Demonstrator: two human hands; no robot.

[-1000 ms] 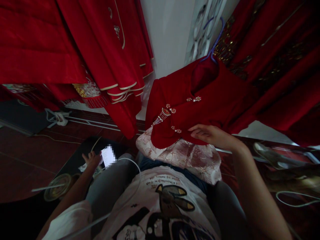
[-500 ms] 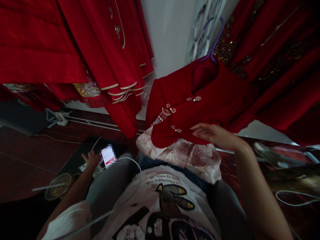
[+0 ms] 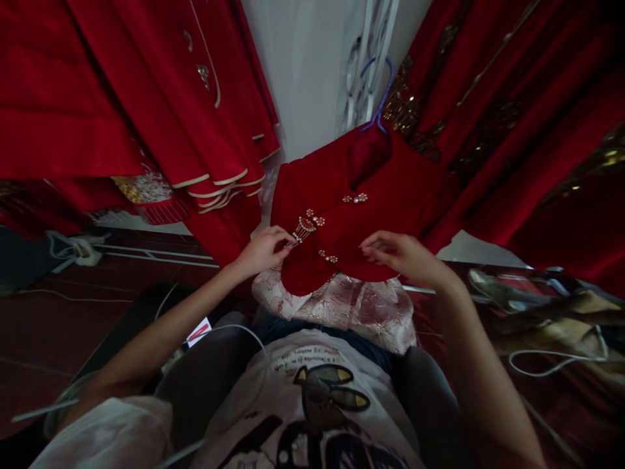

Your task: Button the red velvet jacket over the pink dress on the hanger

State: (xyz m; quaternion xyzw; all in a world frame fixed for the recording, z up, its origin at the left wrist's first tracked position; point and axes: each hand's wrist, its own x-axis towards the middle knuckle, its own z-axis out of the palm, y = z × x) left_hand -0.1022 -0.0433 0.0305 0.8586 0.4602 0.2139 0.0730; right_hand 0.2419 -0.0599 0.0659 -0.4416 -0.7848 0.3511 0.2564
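Left hand (image 3: 262, 253) at tassel (image 3: 305, 227), can't tell if pinching; right hand (image 3: 403, 253) loosely spread over jacket (image 3: 390, 172). Pull lightly, could snag.

We count one left hand (image 3: 264, 253) and one right hand (image 3: 399, 254), with one red jacket (image 3: 351, 221) on one purple hanger (image 3: 382, 107). Across it we tally three flower clusters (image 3: 362, 197) and one beaded tassel (image 3: 305, 227); near left, one lit screen (image 3: 198, 331) and one white straw (image 3: 45, 410).

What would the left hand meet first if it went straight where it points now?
The left hand would likely meet the beaded tassel on the red garment first; they look very close, but depth is unclear.
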